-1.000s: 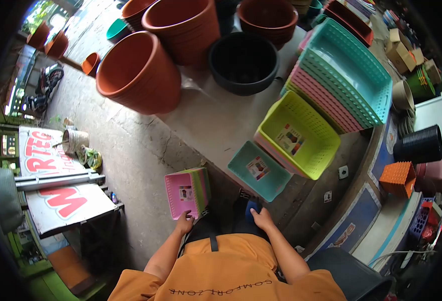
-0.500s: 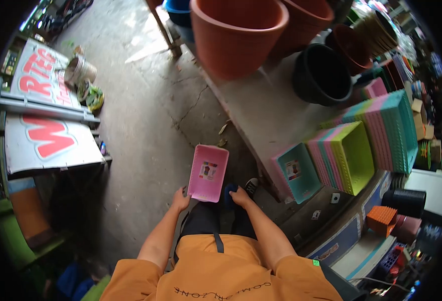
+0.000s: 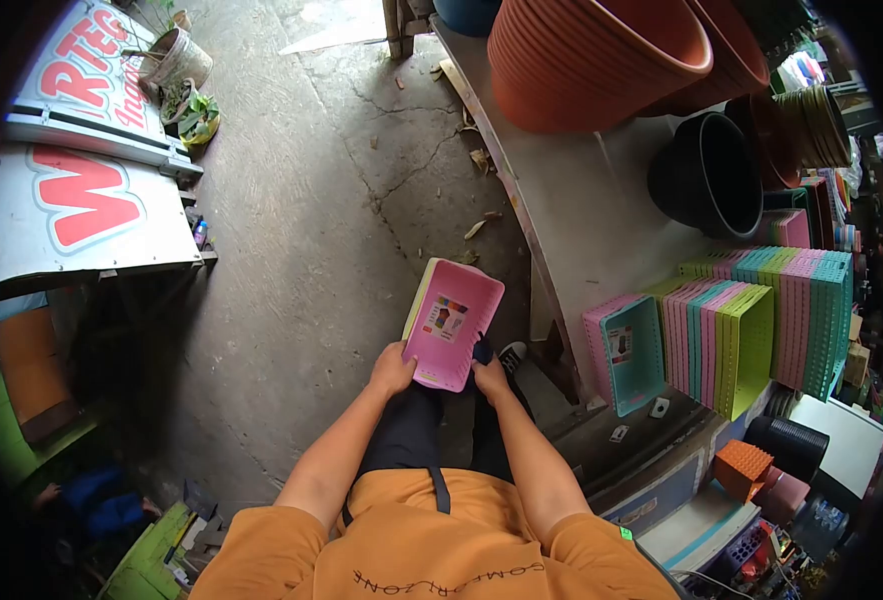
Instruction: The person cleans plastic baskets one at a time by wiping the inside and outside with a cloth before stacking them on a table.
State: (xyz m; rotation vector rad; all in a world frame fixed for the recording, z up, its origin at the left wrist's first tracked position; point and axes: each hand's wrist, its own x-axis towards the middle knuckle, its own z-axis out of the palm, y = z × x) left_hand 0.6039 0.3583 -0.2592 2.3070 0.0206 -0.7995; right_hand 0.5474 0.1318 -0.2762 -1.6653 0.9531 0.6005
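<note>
A pink plastic basket (image 3: 466,350) with a printed label on its inside is tilted in front of my legs. Along its left side shows the pale yellow edge (image 3: 420,300) of what looks like another basket under it. My left hand (image 3: 393,369) is closed on their near left side, thumb over the rim. At the right rim, my right hand (image 3: 490,379) grips a dark blue cloth (image 3: 482,350), which appears to touch the pink basket. The fingers of my right hand are partly hidden.
To the right, a table (image 3: 571,210) bears large terracotta-coloured pots (image 3: 581,70), a black pot (image 3: 696,180) and rows of nested baskets (image 3: 701,345) in pink, teal and lime. Signboards (image 3: 81,205) and a potted plant (image 3: 199,120) stand left. Cracked concrete floor (image 3: 291,260) lies between.
The pink basket has turned and risen slightly, and a pale yellow edge now shows beside it. My right hand has brought the blue cloth up to its right rim. The view has shifted.
</note>
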